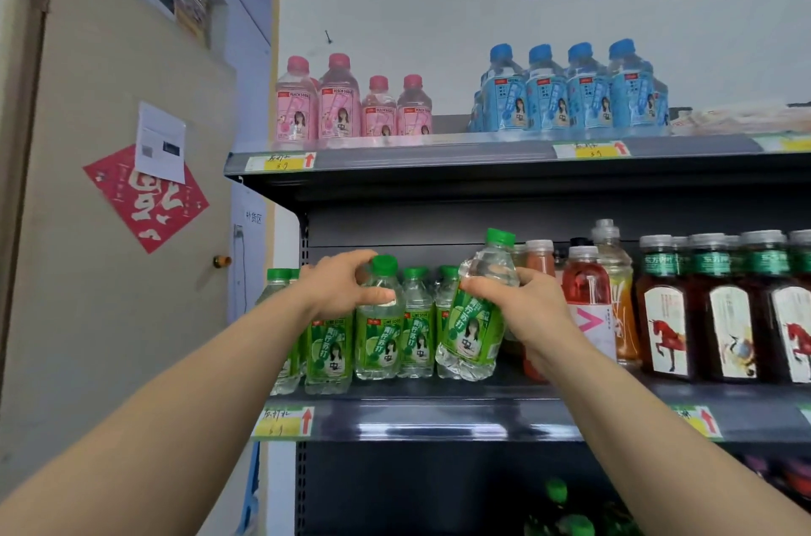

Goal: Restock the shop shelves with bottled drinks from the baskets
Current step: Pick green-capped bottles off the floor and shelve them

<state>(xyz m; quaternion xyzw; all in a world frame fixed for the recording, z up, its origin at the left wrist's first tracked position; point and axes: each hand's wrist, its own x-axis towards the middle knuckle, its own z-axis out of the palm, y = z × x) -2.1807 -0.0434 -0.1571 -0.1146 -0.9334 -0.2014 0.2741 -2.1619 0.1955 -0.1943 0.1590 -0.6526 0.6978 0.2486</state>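
Both hands are at the middle shelf among green-capped lime soda bottles. My left hand grips the shoulder of one upright lime soda bottle standing in the front row. My right hand holds a second lime soda bottle, tilted to the left, its base near the shelf board to the right of the row. More lime soda bottles stand behind and beside them. No basket is in view.
Red and orange drinks and dark tea bottles fill the shelf to the right. The top shelf carries pink peach soda and blue bottles. A door stands at the left.
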